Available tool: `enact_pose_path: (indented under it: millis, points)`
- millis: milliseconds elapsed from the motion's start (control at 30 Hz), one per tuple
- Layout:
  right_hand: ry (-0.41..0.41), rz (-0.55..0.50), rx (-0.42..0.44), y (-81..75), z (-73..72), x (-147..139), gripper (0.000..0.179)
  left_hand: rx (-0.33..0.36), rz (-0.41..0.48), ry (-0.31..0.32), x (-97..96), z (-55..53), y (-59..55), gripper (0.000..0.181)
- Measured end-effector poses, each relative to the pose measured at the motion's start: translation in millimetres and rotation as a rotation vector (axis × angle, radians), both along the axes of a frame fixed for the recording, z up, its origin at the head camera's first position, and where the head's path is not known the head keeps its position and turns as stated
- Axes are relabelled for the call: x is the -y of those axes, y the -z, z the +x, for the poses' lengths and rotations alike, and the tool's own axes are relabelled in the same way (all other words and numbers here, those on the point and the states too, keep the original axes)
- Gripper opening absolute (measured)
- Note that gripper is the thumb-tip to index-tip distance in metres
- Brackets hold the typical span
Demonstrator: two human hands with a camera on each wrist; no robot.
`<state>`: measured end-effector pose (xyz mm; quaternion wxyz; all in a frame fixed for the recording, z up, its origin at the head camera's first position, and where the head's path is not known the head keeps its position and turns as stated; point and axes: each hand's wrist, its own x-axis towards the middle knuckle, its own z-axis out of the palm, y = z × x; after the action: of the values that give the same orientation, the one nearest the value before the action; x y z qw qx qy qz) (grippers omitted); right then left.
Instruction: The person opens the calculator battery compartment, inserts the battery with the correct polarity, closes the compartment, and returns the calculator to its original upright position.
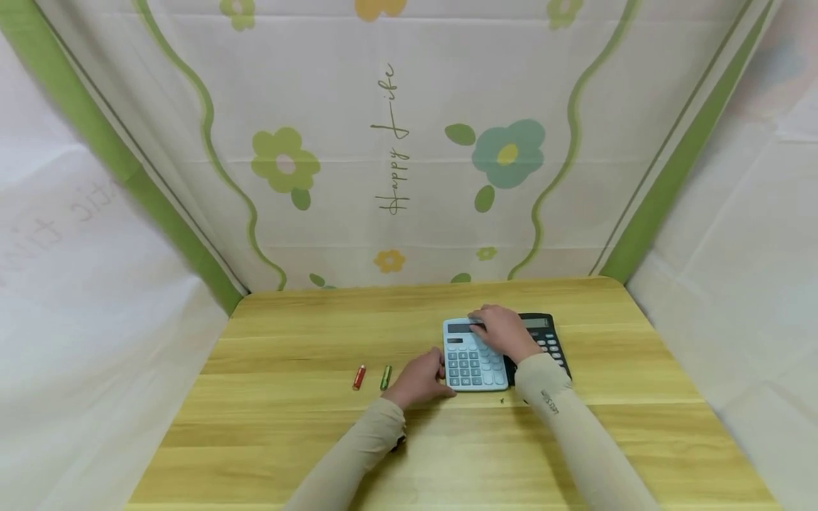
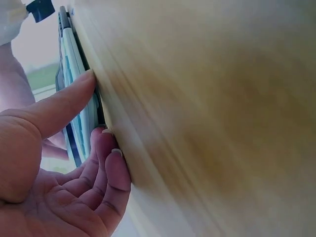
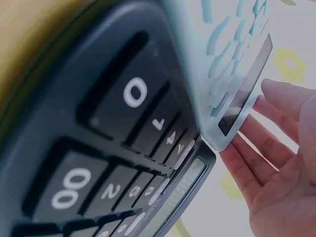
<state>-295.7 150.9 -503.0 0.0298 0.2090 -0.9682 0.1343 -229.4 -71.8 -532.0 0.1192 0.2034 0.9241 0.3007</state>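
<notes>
A light blue calculator (image 1: 466,367) overlaps the left part of a black calculator (image 1: 554,348) on the wooden table. My right hand (image 1: 505,332) grips the blue calculator near its top edge, thumb on the display side and fingers behind, plain in the right wrist view. At the lower left corner, my left hand (image 1: 417,380) holds the same calculator, its thumb (image 2: 74,98) along the bottom edge and curled fingers (image 2: 106,153) by the left side, low at the tabletop. The right forearm hides some of the black calculator's keys.
Left of my left hand lie a red battery (image 1: 359,377) and a green battery (image 1: 386,377). A tiny dark bit (image 1: 502,401) is on the table just below the calculators. Flower-printed cloth (image 1: 409,142) hangs behind the table's far edge, with white cloth on both sides.
</notes>
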Motion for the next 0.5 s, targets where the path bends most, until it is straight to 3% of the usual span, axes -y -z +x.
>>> enact_pose_path:
  millis: [333, 500]
  points:
    - [0.019, -0.024, 0.016, -4.4, 1.8, -0.1, 0.035, 0.055, 0.128, 0.006, 8.6, 1.9, -7.6, 0.049]
    - [0.032, -0.073, 0.054, -2.9, 5.1, 0.4, 0.036, 0.047, 0.164, 0.011, 15.5, 5.3, -12.5, 0.052]
